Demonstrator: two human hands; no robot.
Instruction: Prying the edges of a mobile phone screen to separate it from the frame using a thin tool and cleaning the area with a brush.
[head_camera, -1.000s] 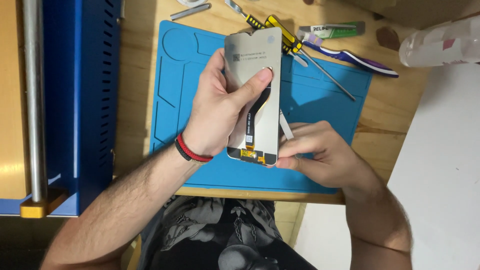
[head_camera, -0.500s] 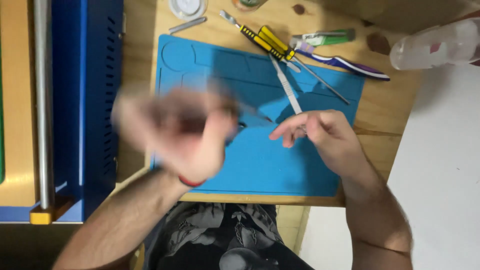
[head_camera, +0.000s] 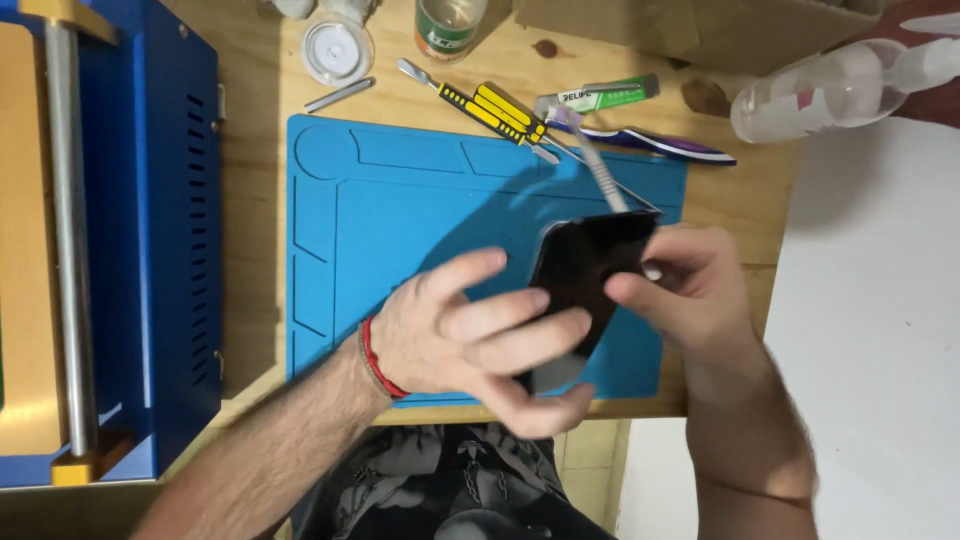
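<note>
Blue machine (head_camera: 150, 230): left of the mat, on the wooden bench; a steel roller bar runs along its far-left side.
Mat (head_camera: 400, 200): blue silicone work mat, taken as landmark; its left half lies bare.
Left hand (head_camera: 470, 335): over the mat's lower middle, red band at the wrist. Fingers spread across the dark face of the phone screen, thumb underneath; it is grasping the panel by its lower part.
Phone screen (head_camera: 590, 265): dark glass side up, held above the mat's right half, tilted, lifted off the mat. Some motion blur; edges not sharp.
Right hand (head_camera: 690, 290): over the mat's right edge, pinching the panel's upper end between thumb and fingers. A thin grey tool (head_camera: 600, 175) rises from this hand toward the mat's top edge.
Beyond the mat's top edge: white round lid (head_camera: 337, 47), yellow-handled screwdrivers (head_camera: 495, 112), green glue tube (head_camera: 600, 96), purple-and-white tool (head_camera: 655, 142).
Right of the mat: clear spray bottle (head_camera: 820, 90) lying on its side.
Step in hand (judgement): handling and inspecting the panel's glass face, both hands steadying it.
Next move calls for (judgement): a firm edge grip, with the thin tool kept clear of the glass.
</note>
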